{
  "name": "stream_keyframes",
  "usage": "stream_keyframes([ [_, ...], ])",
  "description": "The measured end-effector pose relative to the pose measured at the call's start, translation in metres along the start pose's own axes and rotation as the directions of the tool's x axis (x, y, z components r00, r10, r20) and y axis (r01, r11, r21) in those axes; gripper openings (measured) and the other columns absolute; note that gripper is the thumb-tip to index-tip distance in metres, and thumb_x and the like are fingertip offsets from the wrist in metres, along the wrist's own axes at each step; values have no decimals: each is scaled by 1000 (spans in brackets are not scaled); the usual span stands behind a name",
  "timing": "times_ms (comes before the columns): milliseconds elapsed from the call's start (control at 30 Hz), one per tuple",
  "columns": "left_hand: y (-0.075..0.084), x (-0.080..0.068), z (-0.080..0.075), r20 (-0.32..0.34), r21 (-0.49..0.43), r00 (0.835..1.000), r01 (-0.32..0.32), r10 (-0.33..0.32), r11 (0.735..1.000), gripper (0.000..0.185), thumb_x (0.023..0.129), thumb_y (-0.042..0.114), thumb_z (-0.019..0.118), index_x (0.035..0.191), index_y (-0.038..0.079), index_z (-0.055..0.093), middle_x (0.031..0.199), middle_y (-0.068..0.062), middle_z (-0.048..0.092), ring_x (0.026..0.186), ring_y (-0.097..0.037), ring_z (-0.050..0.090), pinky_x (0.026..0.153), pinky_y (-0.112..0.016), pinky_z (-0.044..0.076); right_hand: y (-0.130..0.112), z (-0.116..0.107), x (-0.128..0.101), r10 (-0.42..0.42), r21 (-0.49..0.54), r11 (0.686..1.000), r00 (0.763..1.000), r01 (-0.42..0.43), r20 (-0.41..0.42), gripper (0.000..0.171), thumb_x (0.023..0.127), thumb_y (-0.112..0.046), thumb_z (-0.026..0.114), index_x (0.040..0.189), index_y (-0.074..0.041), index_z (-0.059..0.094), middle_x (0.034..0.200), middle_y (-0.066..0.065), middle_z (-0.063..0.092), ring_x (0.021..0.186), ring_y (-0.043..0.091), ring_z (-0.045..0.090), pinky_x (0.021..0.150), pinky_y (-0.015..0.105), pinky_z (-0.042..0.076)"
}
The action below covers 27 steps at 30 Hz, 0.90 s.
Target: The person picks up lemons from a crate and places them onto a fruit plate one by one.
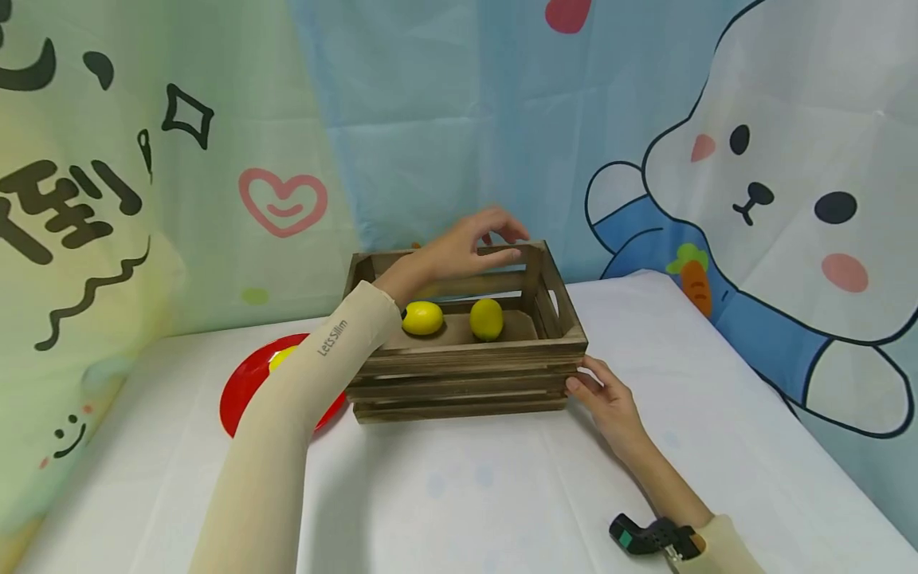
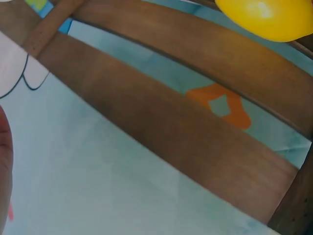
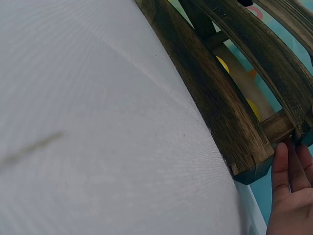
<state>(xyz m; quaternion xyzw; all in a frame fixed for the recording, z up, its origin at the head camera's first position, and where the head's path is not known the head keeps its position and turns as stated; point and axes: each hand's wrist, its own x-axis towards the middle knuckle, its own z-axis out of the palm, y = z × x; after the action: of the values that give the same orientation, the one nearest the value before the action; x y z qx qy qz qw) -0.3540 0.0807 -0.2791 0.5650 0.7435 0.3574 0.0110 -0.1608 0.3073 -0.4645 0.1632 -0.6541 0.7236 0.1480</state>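
Currently my left hand [image 1: 469,243] hovers relaxed over the crate's [image 1: 466,375] far rim; my right hand [image 1: 606,399] presses flat against its corner. Rigid, light wood; grip opposite rims.

Head view: bright, even, diffuse light with no single source visible. The crate [image 1: 466,351] casts only a faint, soft shadow on the tablecloth [image 1: 502,494] in front of it; its interior is darker. Focus is sharp near the crate; straight lines bend slightly toward the frame edges. Left wrist view: close-range and soft, the slats [image 2: 186,132] blurred, a glare spot on the lemon [image 2: 266,17]. Right wrist view: cloth weave beside the crate is crisp, the far slats soft.
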Motion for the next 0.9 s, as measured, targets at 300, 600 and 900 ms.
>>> stream_keyframes([
  [300, -16, -1, 8, 191, -89, 981, 52, -34, 995, 52, 88, 13, 72, 133, 1, 50, 134, -12, 47, 124, -21, 47, 109, -34, 37, -3, -4, 4, -25, 8, 1000, 1000, 25, 14, 44, 93, 13, 52, 132, -8, 57, 123, -3, 53, 104, 6, 61, 83, 20, 53],
  [600, -40, -7, 14, 486, 75, 856, 158, -175, 985, 77, 81, 11, 79, 146, 8, 40, 150, -10, 32, 138, -27, 30, 114, -40, 28, 0, -2, 1, -27, 22, 999, 1000, 27, 0, 47, 93, 14, 52, 131, -11, 59, 121, -4, 54, 103, 6, 62, 84, 21, 53],
  [900, -44, -3, 23, 605, 206, 722, 265, -336, 942, 76, 83, 13, 79, 148, 16, 40, 154, -8, 24, 142, -24, 23, 114, -42, 29, -3, -1, 0, -50, 40, 998, 998, 49, 28, 45, 93, 13, 52, 133, -6, 57, 123, -3, 54, 106, 8, 61, 84, 21, 53],
])
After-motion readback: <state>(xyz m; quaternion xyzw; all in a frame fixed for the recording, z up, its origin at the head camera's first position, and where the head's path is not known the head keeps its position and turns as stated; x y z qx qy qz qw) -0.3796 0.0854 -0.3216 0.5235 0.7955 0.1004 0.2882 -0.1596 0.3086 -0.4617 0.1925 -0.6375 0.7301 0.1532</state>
